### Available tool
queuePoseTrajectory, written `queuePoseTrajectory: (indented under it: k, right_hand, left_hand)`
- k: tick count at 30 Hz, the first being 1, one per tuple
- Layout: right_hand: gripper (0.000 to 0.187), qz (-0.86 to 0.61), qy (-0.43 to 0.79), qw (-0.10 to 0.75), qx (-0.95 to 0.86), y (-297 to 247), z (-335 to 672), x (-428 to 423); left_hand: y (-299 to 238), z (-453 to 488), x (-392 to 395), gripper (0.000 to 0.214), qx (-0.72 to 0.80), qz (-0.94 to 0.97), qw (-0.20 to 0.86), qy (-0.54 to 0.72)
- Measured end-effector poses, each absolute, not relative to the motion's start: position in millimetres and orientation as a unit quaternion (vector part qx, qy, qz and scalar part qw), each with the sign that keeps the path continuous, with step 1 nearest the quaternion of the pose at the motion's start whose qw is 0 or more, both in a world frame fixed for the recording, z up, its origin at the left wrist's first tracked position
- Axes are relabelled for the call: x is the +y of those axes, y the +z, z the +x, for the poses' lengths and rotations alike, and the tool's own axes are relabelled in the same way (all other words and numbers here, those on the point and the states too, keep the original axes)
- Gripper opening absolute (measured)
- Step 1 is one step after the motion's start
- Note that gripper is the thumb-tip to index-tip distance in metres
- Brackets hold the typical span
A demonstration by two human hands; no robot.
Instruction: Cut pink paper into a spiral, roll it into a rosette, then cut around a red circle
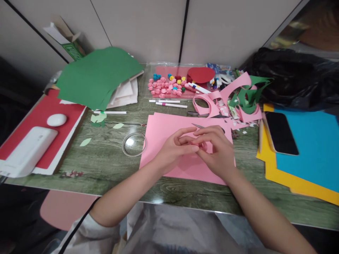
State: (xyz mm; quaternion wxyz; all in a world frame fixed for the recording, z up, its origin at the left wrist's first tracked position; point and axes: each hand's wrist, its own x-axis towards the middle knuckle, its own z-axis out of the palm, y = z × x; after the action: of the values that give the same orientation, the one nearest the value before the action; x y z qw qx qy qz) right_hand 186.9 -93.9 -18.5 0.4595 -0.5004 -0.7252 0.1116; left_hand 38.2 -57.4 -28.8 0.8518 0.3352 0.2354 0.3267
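Note:
Above the pink paper sheets (164,128), my left hand (176,146) and my right hand (217,148) meet at the fingertips. Pinched between them is a small curled piece of pink paper (203,145), mostly covered by the fingers. Scissors (197,125) lie on the sheets just beyond my right hand, which hides part of them. A roll of clear tape (134,144) rests flat by the left edge of the sheets.
Small rolled paper pieces (162,84) fill a clear tray at the back. Pink and green offcuts (212,104) pile up on the right, near a phone (282,133) on coloured paper. Green paper (99,76) and a white device (30,151) are at left.

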Motion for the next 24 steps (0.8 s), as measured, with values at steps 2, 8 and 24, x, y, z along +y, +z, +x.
queuePoseTrajectory:
  k: [2,8,24]
  right_hand:
    - [0.012,-0.507,0.110,0.468,-0.716,-20,184,-95]
    - [0.012,-0.496,0.129,0.457,-0.727,-17,186,-95]
    - [0.016,-0.490,0.119,0.432,-0.748,-16,196,-92]
  left_hand:
    - [-30,41,-60,0.044,0.228,0.313,0.856,0.341]
    - [-32,40,-58,0.044,0.237,0.326,0.842,0.359]
    - [-23,32,-53,0.044,0.269,0.380,0.820,0.333]
